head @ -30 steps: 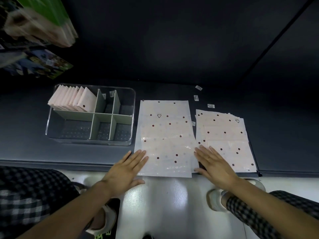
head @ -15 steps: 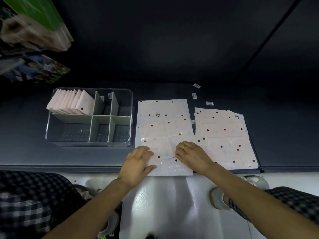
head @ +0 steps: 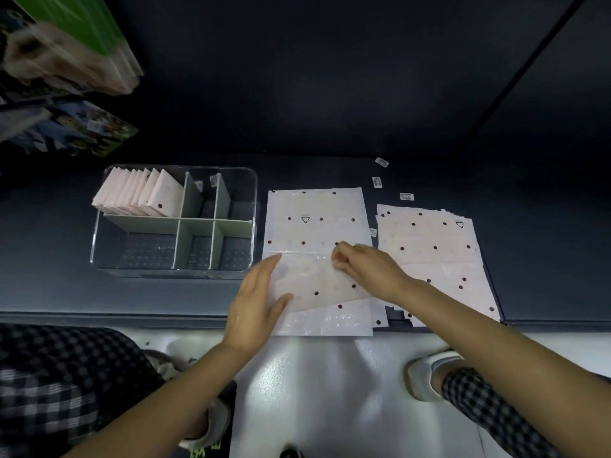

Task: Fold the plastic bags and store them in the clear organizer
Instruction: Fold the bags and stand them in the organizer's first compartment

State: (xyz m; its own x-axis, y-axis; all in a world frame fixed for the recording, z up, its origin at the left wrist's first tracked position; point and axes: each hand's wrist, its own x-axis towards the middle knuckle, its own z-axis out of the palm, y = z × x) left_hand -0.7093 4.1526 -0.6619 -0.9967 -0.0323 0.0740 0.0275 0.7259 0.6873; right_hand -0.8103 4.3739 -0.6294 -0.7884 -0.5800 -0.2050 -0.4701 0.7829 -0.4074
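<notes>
Dark shelf (head: 49, 285) — left hand (head: 256, 302) flat, right hand (head: 370, 269) pinching bag (head: 314, 226); organizer (head: 99, 256), stack (head: 436, 252) flanking.

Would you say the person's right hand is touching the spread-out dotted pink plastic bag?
Touching: the head view shows the right hand pinching the dotted pink plastic bag and lifting its near flap.

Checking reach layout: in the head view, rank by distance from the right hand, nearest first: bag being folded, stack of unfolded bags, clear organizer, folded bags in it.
From the right hand:
1. Bag being folded: pinched in its fingers, directly under it.
2. Stack of unfolded bags: just to its right.
3. Clear organizer: left, past the bag.
4. Folded bags: far-left back compartment of the organizer.
</notes>
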